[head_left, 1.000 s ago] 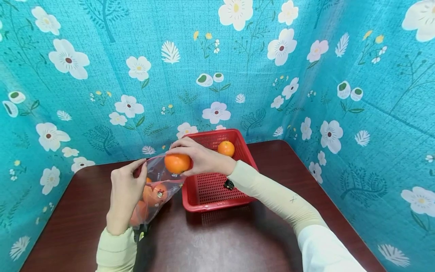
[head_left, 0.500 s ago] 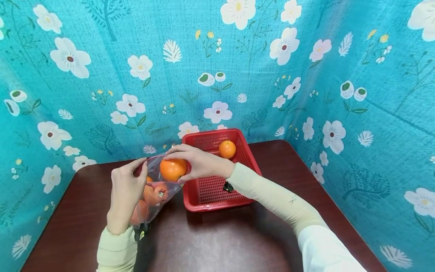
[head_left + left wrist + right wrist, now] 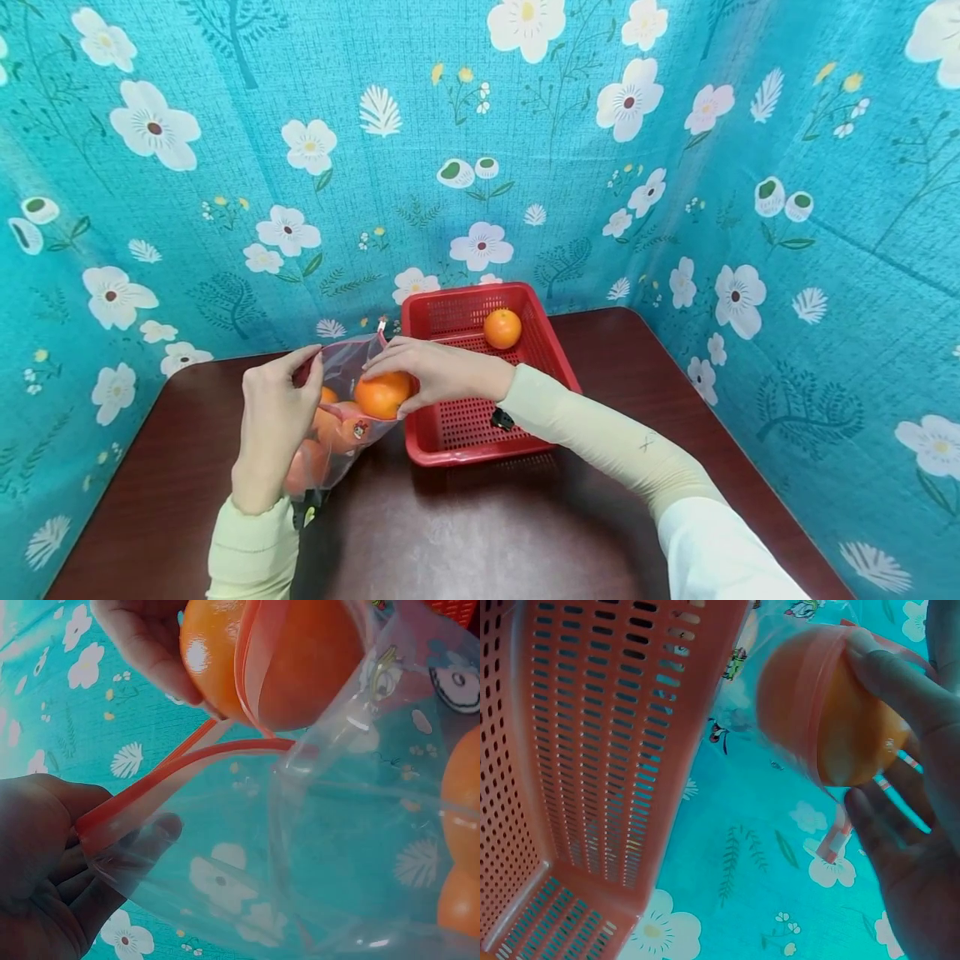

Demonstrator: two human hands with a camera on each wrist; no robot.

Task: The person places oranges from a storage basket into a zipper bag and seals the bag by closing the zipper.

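My left hand (image 3: 273, 417) pinches the edge of a clear plastic zip bag (image 3: 225, 885) with a red-trimmed mouth; the thumb and finger show at that trim in the left wrist view. Several oranges (image 3: 307, 467) fill the bag's lower part, seen through the film. With its fingers and thumb, my right hand (image 3: 450, 371) grips another orange (image 3: 382, 395), which is partly inside the bag's mouth. The red trim crosses that orange in both wrist views.
A red perforated plastic basket (image 3: 416, 454) stands right of the bag, under my right forearm. One loose orange (image 3: 502, 329) sits in its back part. A dark brown table (image 3: 480, 533) lies below, with flowered turquoise cloth (image 3: 420, 233) behind it.
My right hand has carried its orange left and down, from above the bag's mouth to partly within it. The left hand keeps its pinch on the edge.
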